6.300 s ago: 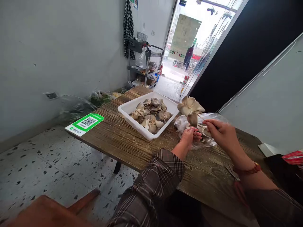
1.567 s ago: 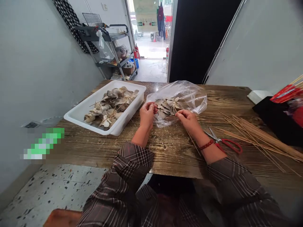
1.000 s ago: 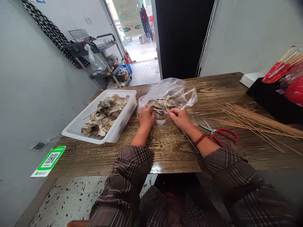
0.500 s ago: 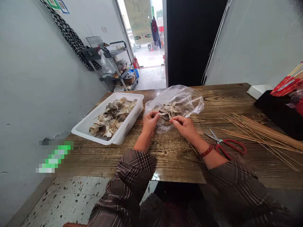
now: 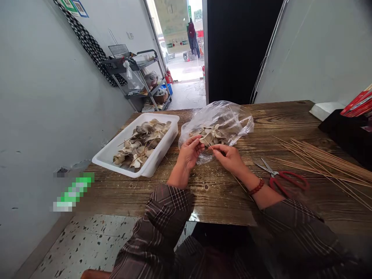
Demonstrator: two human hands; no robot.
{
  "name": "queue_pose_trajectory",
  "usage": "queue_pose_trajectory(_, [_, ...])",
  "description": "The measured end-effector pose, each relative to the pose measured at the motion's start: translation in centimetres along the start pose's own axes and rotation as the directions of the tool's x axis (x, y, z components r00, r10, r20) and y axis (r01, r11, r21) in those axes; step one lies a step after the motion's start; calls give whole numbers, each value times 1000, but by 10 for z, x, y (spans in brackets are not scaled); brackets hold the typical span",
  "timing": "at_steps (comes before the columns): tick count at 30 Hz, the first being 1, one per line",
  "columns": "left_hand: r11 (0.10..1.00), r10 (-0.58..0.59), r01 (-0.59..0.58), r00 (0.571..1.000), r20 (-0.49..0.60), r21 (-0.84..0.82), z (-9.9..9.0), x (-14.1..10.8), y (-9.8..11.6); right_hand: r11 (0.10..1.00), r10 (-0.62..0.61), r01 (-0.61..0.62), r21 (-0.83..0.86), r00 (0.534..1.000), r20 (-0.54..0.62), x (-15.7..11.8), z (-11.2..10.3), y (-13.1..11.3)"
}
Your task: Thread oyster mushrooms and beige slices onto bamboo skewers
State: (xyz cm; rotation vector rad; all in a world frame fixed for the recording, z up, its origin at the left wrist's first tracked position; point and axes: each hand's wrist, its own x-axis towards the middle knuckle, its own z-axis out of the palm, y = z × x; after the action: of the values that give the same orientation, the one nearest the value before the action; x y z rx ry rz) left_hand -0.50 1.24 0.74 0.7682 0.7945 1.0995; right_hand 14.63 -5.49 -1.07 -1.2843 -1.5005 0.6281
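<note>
My left hand is closed on an oyster mushroom, fingers pinching its edge. In my right hand is a thin bamboo skewer, whose upper end meets that mushroom; whether it has pierced through I cannot tell. The skewer's lower part shows again below my right wrist. Just beyond both hands lies a clear plastic bag with more oyster mushrooms in its mouth. To the left stands a white plastic tub holding oyster mushrooms, some with skewers in them.
Red-handled scissors lie partly open right of my right forearm. Beyond them spreads a pile of bamboo skewers. A black box and red packets are at the far right of the wooden table. A shelf cart stands behind.
My left hand has turned so its palm side shows more, and the mushroom it holds is now against the skewer. The whole view has shifted slightly.
</note>
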Motion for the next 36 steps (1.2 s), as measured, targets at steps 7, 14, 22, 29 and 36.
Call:
queue_pose_trajectory(7, [999, -18, 15, 996, 84, 40, 3, -2, -4, 1000, -12, 12, 9, 1000, -18, 1, -1, 9])
queue_pose_trajectory(14, [999, 45, -44, 997, -60, 22, 1, 2, -6, 999, -54, 54, -4, 998, 13, -3, -1, -2])
queue_pose_trajectory(22, [996, 40, -36, 999, -37, 82, 4, -2, -5, 998, -59, 61, -26, 997, 51, -3, 3, 4])
queue_pose_trajectory(29, [993, 78, -76, 997, -23, 92, 4, -2, -8, 998, -46, 48, -31, 998, 44, -1, 2, 5])
queue_pose_trajectory(36, [993, 81, -77, 996, -36, 93, 6, -5, -6, 999, -51, 52, -16, 998, 43, -1, 2, 7])
